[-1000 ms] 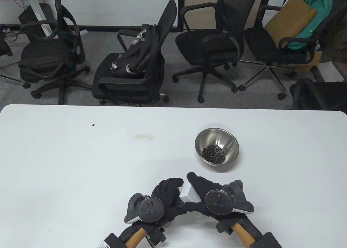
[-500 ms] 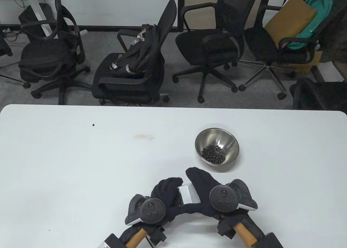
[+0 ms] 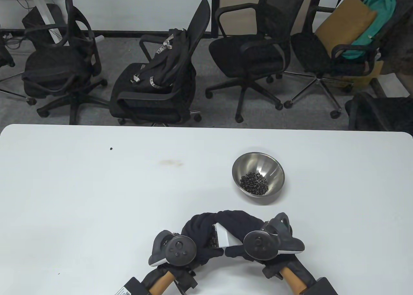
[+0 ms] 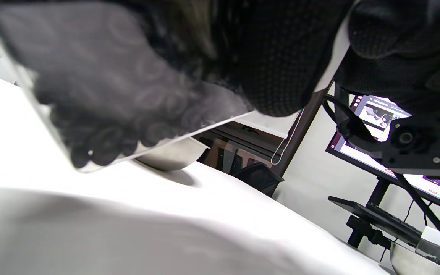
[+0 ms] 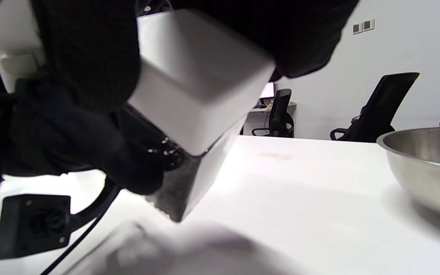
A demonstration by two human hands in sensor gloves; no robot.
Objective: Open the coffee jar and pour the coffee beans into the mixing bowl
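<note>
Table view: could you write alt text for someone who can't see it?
Two black-gloved hands, left and right, hold a clear jar with a white square lid above a white table. A steel mixing bowl of dark coffee beans sits beyond them; black office chairs stand behind.

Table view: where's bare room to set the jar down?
Bare patch: the table's whole left half, from the left hand to the left edge. Also the right strip past the bowl. Crowded: the near centre, where both hands, right one included, hold the jar, with the bowl just beyond.
</note>
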